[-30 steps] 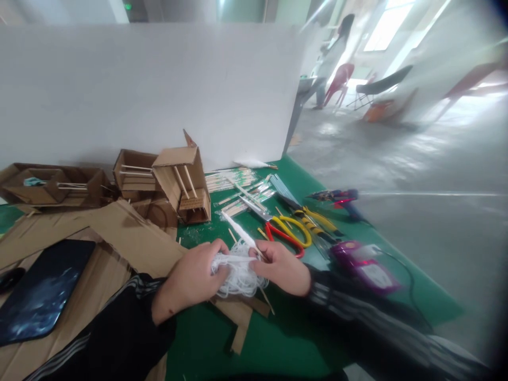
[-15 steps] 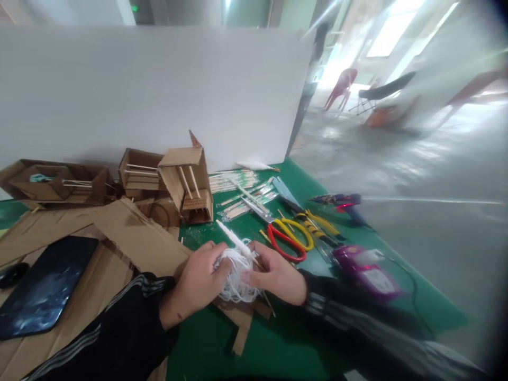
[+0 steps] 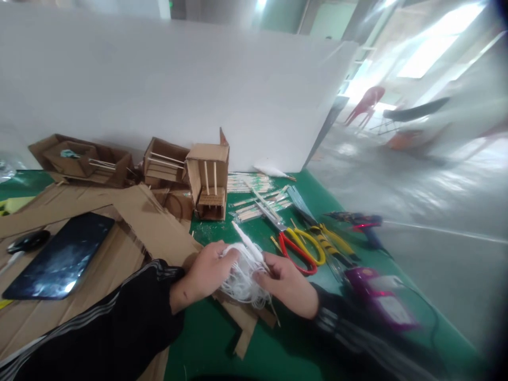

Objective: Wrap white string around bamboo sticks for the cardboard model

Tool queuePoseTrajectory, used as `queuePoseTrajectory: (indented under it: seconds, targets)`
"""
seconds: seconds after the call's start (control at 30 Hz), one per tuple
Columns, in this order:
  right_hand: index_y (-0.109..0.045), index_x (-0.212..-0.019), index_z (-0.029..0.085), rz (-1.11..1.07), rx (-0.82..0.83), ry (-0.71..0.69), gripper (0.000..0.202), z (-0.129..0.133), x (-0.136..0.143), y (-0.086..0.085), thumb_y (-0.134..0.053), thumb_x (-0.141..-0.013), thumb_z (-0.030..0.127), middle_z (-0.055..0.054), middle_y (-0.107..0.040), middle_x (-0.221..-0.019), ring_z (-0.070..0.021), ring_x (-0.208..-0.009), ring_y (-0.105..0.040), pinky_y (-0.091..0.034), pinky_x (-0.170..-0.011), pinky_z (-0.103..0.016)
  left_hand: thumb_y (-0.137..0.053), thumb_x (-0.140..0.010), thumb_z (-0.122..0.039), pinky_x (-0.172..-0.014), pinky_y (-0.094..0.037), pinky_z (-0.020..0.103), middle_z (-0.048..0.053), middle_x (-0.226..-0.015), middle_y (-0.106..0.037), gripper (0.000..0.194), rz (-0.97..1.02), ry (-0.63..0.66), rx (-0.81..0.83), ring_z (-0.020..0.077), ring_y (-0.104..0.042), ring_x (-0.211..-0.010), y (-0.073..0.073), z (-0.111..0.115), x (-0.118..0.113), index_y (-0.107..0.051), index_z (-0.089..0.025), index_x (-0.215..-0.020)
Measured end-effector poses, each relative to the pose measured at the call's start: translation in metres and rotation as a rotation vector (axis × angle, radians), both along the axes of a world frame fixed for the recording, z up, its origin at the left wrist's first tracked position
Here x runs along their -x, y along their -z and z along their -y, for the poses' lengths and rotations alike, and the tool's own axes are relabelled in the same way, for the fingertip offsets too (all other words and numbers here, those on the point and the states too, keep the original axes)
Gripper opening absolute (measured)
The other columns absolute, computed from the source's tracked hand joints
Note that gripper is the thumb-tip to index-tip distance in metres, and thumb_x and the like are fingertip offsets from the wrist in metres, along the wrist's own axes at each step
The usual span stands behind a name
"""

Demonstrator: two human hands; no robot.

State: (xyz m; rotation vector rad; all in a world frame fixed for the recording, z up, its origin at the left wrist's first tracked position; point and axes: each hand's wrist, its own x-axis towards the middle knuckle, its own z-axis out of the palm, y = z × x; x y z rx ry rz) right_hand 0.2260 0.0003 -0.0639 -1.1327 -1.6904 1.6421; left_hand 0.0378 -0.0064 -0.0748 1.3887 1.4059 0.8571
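A loose bundle of white string [image 3: 243,280] lies between my two hands, above the green table [image 3: 206,349]. My left hand [image 3: 208,270] is closed on the bundle's left side, thumb on top. My right hand [image 3: 288,280] pinches a thin wooden stick wound with white string [image 3: 250,243]; its wrapped upper end points up and to the left across the bundle. The stick's thin lower end shows below my right fingers. A cut cardboard strip [image 3: 242,323] is under the bundle. Red and yellow scissors [image 3: 299,248] lie just beyond my right hand.
Cardboard boxes with sticks [image 3: 208,180] stand at the back, before a white panel [image 3: 159,84]. Packets of sticks [image 3: 254,182], pliers [image 3: 337,241], a glue gun [image 3: 369,222] and a purple device [image 3: 381,296] are at the right. A black tablet [image 3: 59,259] rests on cardboard at the left.
The camera view has shifted, so the scene sits further right. The string bundle looks looser and more spread out between my hands. Both hands keep their hold.
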Motion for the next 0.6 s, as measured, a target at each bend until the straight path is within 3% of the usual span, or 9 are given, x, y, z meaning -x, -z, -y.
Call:
queuePoseTrajectory:
  seconds: [0.13, 0.3, 0.5, 0.6]
  targets:
    - [-0.055, -0.078, 0.015, 0.0, 0.018, 0.011, 0.025, -0.0018, -0.0003, 0.0046, -0.067, -0.074, 0.037, 0.001, -0.056, -0.069, -0.0125, -0.061, -0.049, -0.04, -0.057, -0.024, -0.054, -0.078, -0.024, -0.05, -0.035, 0.019, -0.001, -0.065, -0.053, 0.018, 0.274, -0.005, 0.017, 0.0093, -0.047, -0.054, -0.0011, -0.0011, 0.0028, -0.067, -0.014, -0.07]
    - [-0.056, -0.085, 0.013, -0.015, 0.046, 0.035, 0.029, -0.0033, -0.0015, 0.0054, -0.066, -0.075, 0.039, 0.001, -0.056, -0.071, -0.0115, -0.06, -0.049, -0.04, -0.056, -0.024, -0.054, -0.081, -0.027, -0.041, -0.03, 0.018, -0.005, -0.052, -0.043, 0.017, 0.588, 0.096, 0.162, 0.005, -0.031, -0.04, 0.0001, -0.0029, 0.0061, -0.065, -0.014, -0.078]
    - [-0.056, -0.084, 0.014, -0.145, 0.101, 0.029, 0.03, -0.0006, -0.0018, 0.0088, -0.07, -0.075, 0.04, 0.001, -0.057, -0.071, -0.0118, -0.063, -0.052, -0.044, -0.061, -0.025, -0.061, -0.081, -0.03, -0.035, -0.024, 0.015, -0.006, -0.05, -0.044, 0.027, 0.584, 0.203, 0.262, 0.0045, -0.033, -0.037, -0.0038, -0.0038, 0.008, -0.063, -0.017, -0.104]
    - [-0.054, -0.086, 0.016, -0.234, 0.156, 0.051, 0.032, 0.0001, -0.0042, 0.0099, -0.071, -0.074, 0.04, 0.004, -0.055, -0.064, -0.0064, -0.048, -0.045, -0.038, -0.046, -0.02, -0.06, -0.082, -0.036, -0.033, -0.022, 0.015, -0.004, -0.054, -0.051, 0.036, 0.551, 0.226, 0.298, 0.004, -0.035, -0.036, -0.0047, -0.0039, 0.0089, -0.061, -0.018, -0.113]
